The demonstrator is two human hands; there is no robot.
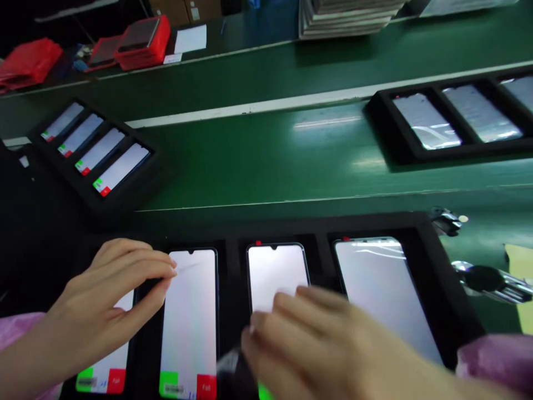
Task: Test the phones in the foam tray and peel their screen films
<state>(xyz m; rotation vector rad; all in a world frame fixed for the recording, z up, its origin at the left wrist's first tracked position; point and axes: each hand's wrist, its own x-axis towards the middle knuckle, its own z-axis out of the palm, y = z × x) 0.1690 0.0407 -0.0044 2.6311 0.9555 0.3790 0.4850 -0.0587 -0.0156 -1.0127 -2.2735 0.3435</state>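
Note:
My left hand [120,291] is over the left side of a black tray [233,311], thumb and fingertips pinched together at the upper left edge of a lit phone [189,311]. Whatever lies between those fingertips is too small to make out. Blurred by motion, my right hand [308,344] is curled above another lit phone [277,269] and covers its lower part. A pale, smeared thing [229,361] shows beside its fingers; I cannot tell its kind. Partly under my left hand lies one phone [100,366] with green and red squares. A greyer-screened phone [383,294] lies at the right.
Another tray of phones [100,144] sits at the upper left, and one [453,116] at the upper right on the green conveyor surface [258,155]. Shiny metal parts [487,280] and yellow paper [520,278] are at the right. Red pouches [141,44] and stacked trays [350,16] stand behind.

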